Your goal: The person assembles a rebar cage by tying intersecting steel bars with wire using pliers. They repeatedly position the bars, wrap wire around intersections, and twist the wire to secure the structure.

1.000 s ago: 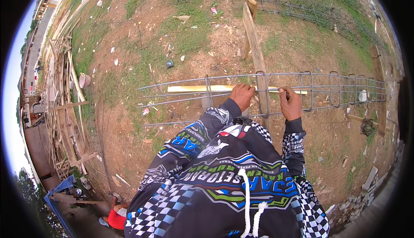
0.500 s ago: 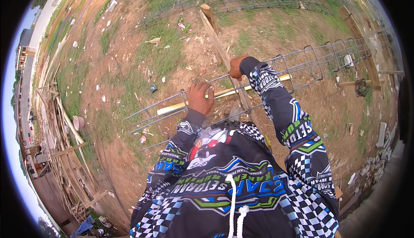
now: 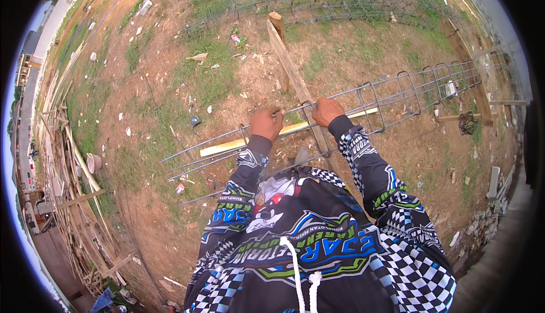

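A long cage of steel bars with square stirrups runs from near left to far right in front of me. My left hand curls its fingers over the cage's far upper bar, the thumb close to the fingertips. Just to the right, my right hand is closed at the same bar, against a stirrup over the wooden support; its fingertips are partly hidden. A pale wooden strip lies lengthwise in the cage, passing below both hands. The rough wooden support crosses under the bars.
More steel mesh lies on the grass beyond. Scrap timber is piled at the left beside a pinkish bucket. A second timber support and a coil of dark wire are at the right. Litter dots the soil.
My right hand has turned and drawn nearer to me, its fingers now closing on the stirrup at the bar. My left hand's fingers have curled in more. The view has shifted slightly.
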Motion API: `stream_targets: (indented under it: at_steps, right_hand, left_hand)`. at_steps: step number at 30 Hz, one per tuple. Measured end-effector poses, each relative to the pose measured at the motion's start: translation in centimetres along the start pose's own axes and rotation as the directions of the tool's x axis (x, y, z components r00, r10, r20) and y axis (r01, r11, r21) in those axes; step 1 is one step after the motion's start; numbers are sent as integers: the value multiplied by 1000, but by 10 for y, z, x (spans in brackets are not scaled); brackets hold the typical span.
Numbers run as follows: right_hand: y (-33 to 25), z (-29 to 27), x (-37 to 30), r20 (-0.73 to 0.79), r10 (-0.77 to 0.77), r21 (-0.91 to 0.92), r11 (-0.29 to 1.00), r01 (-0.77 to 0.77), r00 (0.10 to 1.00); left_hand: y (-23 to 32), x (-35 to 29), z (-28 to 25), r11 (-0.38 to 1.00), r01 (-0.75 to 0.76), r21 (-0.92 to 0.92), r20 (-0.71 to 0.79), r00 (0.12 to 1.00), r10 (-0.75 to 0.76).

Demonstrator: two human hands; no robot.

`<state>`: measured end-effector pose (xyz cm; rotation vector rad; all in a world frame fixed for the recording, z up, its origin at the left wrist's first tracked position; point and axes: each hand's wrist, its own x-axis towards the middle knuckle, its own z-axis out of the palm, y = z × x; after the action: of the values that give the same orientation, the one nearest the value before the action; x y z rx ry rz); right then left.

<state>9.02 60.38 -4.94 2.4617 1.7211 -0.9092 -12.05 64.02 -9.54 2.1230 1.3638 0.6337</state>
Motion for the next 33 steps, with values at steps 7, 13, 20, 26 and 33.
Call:
stream_targets:
  at_steps: [7, 13, 20, 26, 33]
  right_hand:
    - [6, 52, -28, -362, 98, 382, 923, 51, 927]
    - [-1, 59, -47, -387, 201, 507, 861, 26, 900]
    - [-8, 63, -53, -395, 229, 537, 843, 21, 890]
    - [-3, 64, -53, -451, 126, 537, 829, 155, 884]
    - [41, -30, -34, -255, -411, 150, 878, 455, 875]
  left_hand:
    - [14, 59, 40, 982, 170, -87, 520, 848, -101]
    - [31, 71, 46, 853, 473, -219, 691, 693, -206]
    - [48, 76, 46, 928, 370, -40, 639, 724, -260]
    - [37, 66, 68, 972, 226, 58, 370, 900, -232]
    - [42, 63, 66, 959, 279, 46, 303, 911, -279]
